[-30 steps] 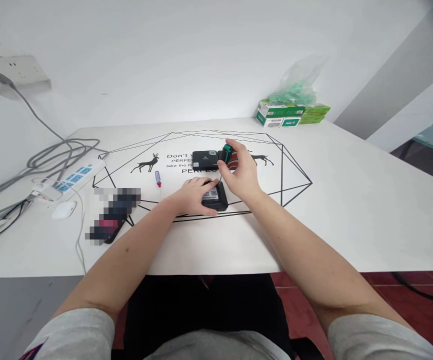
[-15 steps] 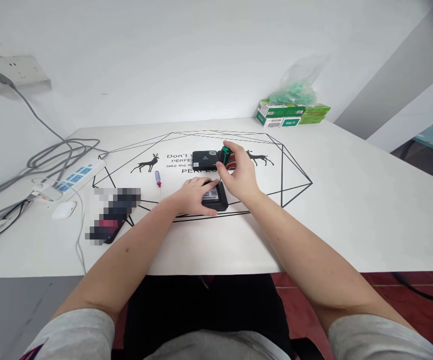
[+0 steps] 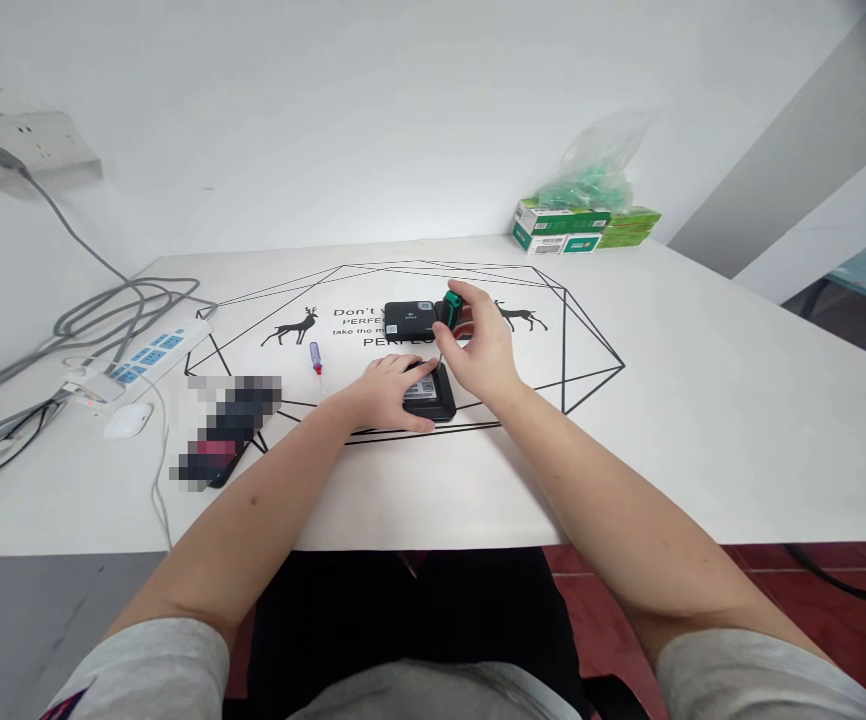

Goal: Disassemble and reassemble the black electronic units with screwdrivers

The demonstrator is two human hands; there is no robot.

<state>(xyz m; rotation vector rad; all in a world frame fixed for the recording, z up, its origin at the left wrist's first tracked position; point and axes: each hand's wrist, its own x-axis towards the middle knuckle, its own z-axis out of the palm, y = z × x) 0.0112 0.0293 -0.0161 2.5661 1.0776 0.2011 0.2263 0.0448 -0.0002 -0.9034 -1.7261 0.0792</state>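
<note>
A black device with a white label (image 3: 430, 396) lies on the table under my left hand (image 3: 394, 392), whose fingers are spread across its left part. My right hand (image 3: 470, 335) grips a green and black screwdriver (image 3: 451, 308) by its handle. The screwdriver stands nearly upright, its thin shaft reaching down to the device's upper right corner beside my left index fingertip. Just behind lies a flat black box (image 3: 409, 320), partly next to the screwdriver handle. Something dark behind my right fingers is mostly hidden.
A small purple screwdriver (image 3: 316, 358) lies left of my hands. Farther left are a blurred phone (image 3: 230, 435), a white earphone case (image 3: 128, 420), a power strip (image 3: 159, 355) and coiled grey cables (image 3: 140, 300). Green and white boxes (image 3: 560, 225) under a plastic bag stand back right.
My right fingers and the green screwdriver's handle have shifted very slightly. My left hand and the device have stayed in place.
</note>
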